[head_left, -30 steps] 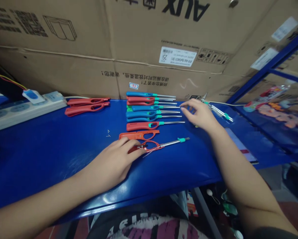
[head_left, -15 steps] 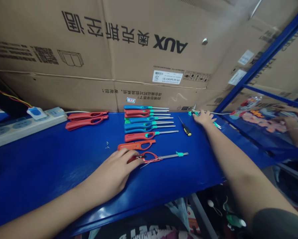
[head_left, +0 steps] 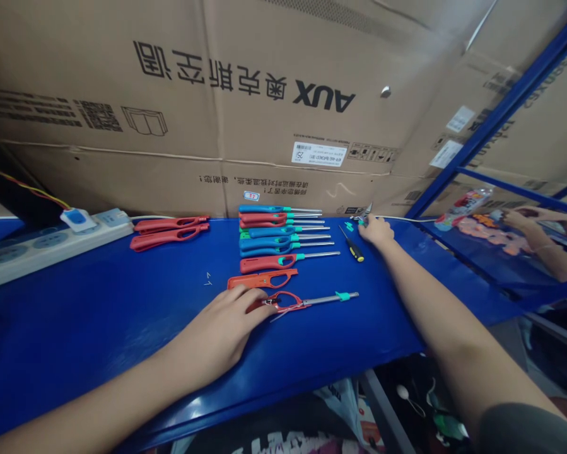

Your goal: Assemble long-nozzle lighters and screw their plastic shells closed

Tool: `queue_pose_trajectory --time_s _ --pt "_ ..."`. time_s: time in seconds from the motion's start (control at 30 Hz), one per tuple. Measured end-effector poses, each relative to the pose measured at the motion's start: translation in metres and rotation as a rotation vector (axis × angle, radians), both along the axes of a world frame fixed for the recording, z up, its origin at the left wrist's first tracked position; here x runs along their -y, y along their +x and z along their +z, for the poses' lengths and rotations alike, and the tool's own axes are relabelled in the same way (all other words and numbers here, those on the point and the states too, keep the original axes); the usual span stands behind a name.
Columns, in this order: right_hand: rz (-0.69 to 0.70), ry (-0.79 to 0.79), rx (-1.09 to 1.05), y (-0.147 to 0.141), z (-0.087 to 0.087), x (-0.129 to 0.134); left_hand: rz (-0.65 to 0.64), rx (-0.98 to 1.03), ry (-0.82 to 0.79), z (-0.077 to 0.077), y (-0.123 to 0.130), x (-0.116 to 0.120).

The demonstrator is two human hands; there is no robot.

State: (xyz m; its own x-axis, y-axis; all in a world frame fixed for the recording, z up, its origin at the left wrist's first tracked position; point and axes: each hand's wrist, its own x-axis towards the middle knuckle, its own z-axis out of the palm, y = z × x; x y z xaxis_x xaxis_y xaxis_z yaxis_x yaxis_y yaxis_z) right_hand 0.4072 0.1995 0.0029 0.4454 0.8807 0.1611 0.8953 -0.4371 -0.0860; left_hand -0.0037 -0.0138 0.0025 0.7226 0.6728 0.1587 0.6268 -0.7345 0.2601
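My left hand point(head_left: 231, 321) lies over the handle of an opened red lighter point(head_left: 287, 299), its fingers closed on it. That lighter has a long metal tube point(head_left: 325, 298) with a teal piece point(head_left: 343, 296) near the tip. A separate orange-red handle shell point(head_left: 263, 279) lies just behind it. Far to the right, my right hand point(head_left: 376, 231) has its fingers drawn together among small teal parts point(head_left: 349, 226); what they grip is hidden. A black and yellow screwdriver point(head_left: 354, 247) lies left of that hand.
Several blue and red long-necked lighters point(head_left: 268, 243) lie in a row at the back. Red handle shells point(head_left: 169, 236) sit left, by a white power strip point(head_left: 51, 243). Cardboard point(head_left: 255, 126) stands behind. Beyond the blue frame point(head_left: 496, 120), another person's hands point(head_left: 529, 221) are near orange pieces.
My right hand has drawn its fingers in and shifted slightly left, uncovering some teal parts. My left hand keeps its hold on the red lighter. The view has tilted slightly.
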Motion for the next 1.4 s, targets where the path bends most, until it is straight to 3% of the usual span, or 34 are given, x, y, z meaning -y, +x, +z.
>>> queue_pose_trajectory --time_s 0.37,0.7,0.87,1.0,1.07,1.17,1.4 --pt "0.125 0.118 -0.09 -0.01 0.006 0.0 -0.003 0.01 0.009 0.0 0.001 0.0" --pt "0.293 0.357 -0.335 -0.045 0.047 0.021 0.025 0.007 -0.05 0.003 0.002 0.002" --pt "0.595 0.068 -0.614 -0.081 0.064 0.058 0.046 0.005 -0.071 0.008 0.002 0.002" --pt "0.907 -0.433 -0.867 -0.099 0.063 0.092 0.098 0.02 -0.078 0.014 0.0 0.004" --pt "0.96 -0.598 -0.926 -0.103 0.058 0.101 0.109 0.036 -0.076 0.015 -0.002 0.005" --pt "0.979 -0.638 -0.861 -0.102 0.05 0.104 0.108 0.058 -0.067 0.015 -0.003 0.005" --pt "1.136 -0.454 -0.483 -0.089 0.049 0.099 0.131 0.085 -0.044 0.014 -0.004 0.005"
